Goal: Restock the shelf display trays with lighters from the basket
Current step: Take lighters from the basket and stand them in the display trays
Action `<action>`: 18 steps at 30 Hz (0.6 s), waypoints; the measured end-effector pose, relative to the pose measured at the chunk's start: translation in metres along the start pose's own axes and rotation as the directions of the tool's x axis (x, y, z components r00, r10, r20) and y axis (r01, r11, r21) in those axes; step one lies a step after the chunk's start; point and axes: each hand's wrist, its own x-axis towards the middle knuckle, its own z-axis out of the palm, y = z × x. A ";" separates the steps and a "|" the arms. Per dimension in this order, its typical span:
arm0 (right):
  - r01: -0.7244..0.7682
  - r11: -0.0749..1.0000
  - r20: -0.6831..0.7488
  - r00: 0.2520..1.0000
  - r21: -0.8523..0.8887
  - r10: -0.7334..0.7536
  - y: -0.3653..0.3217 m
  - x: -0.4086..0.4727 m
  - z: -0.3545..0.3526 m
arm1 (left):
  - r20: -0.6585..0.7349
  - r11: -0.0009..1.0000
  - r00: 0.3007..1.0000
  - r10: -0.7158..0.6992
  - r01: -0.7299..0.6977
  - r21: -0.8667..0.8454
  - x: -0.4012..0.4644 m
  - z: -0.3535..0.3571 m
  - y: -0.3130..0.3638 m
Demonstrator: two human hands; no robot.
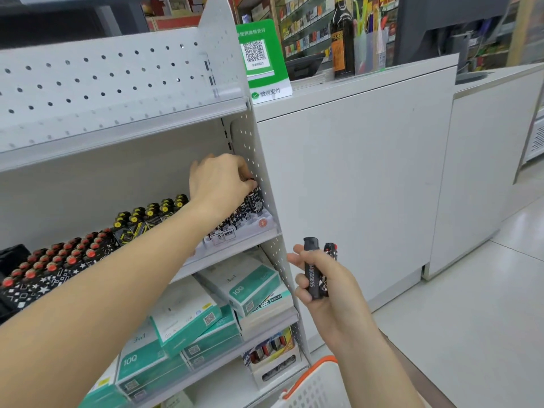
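Note:
My left hand (219,181) reaches deep into the middle shelf and pinches the top of a black-and-white patterned lighter (255,200) standing in the white display tray (265,226) at the shelf's right end. My right hand (322,282) hovers in front of the shelf's side panel and grips two black lighters (313,269) upright. The white basket (318,387) with an orange rim shows at the bottom edge, below my right forearm. Its contents are hidden.
Further left on the same shelf stand trays of yellow-capped lighters (153,213) and red-capped lighters (67,257). Teal and white boxes (188,316) fill the shelf below. A white counter (353,178) with a green QR sign (259,58) stands to the right.

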 end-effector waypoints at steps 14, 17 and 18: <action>-0.017 0.998 0.133 0.991 0.054 0.009 -0.005 -0.008 0.002 | -0.146 0.989 0.987 0.064 -0.082 -0.122 -0.026 -0.004 0.001; 0.022 0.999 0.151 0.988 -0.041 -0.015 -0.005 -0.010 0.003 | -0.010 0.800 1.000 0.003 -0.008 -0.600 -0.059 -0.025 0.016; 0.037 0.996 0.155 0.988 -0.081 -0.024 -0.004 -0.010 0.003 | 0.120 0.744 0.992 0.045 0.047 -0.667 -0.072 -0.029 0.021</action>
